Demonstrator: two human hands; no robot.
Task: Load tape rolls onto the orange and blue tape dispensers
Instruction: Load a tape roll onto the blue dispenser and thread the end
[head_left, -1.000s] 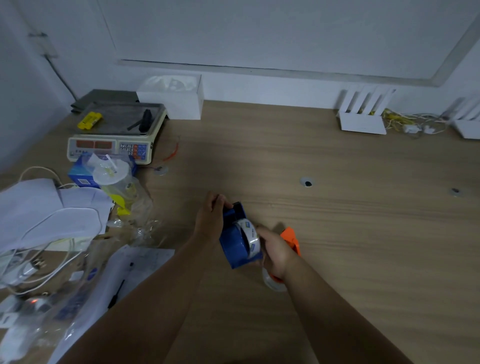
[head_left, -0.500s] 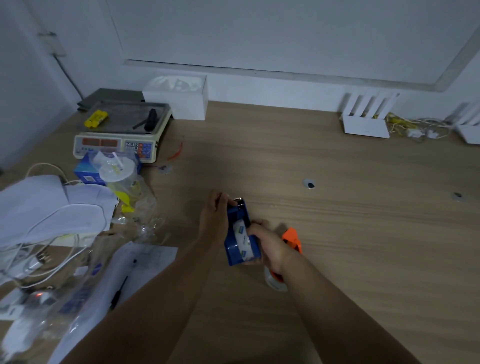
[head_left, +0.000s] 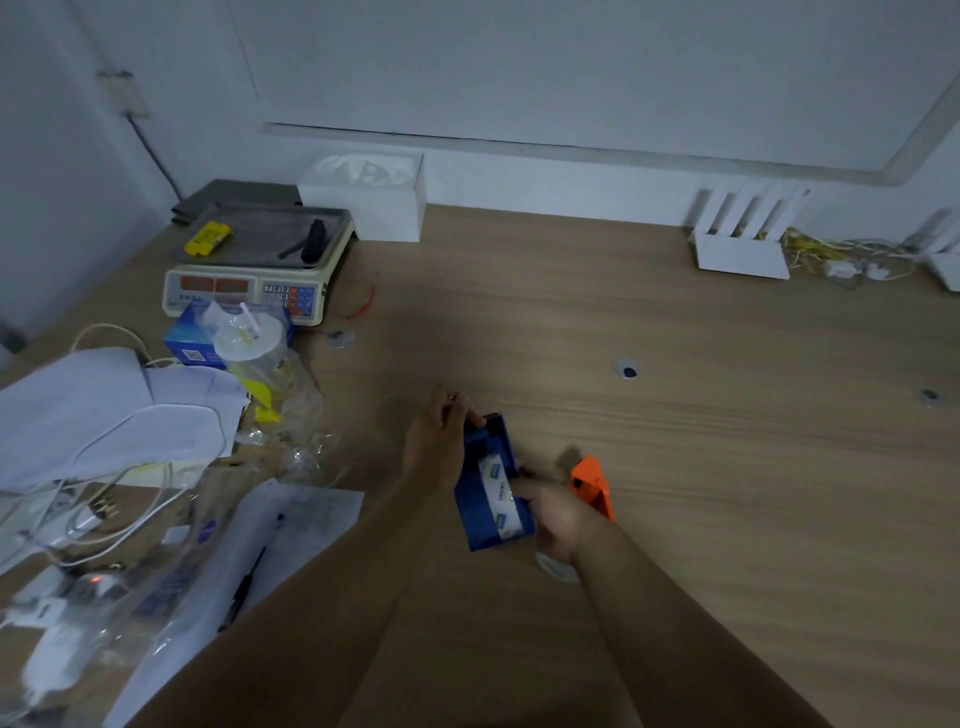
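Both forearms are bare to the frame edge, and the hands (head_left: 436, 441) wear no gloves, rings or watch.

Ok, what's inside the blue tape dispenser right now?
A tape roll with a white, printed core sits in the blue dispenser. The right hand covers the roll's near edge, so whether it is fully seated cannot be seen. The left hand grips the dispenser's far end.

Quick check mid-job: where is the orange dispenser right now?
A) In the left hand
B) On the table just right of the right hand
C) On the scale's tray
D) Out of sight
B: the orange dispenser sits on the table just past the right hand, while both hands, the left hand included, hold the blue dispenser with its tape roll.
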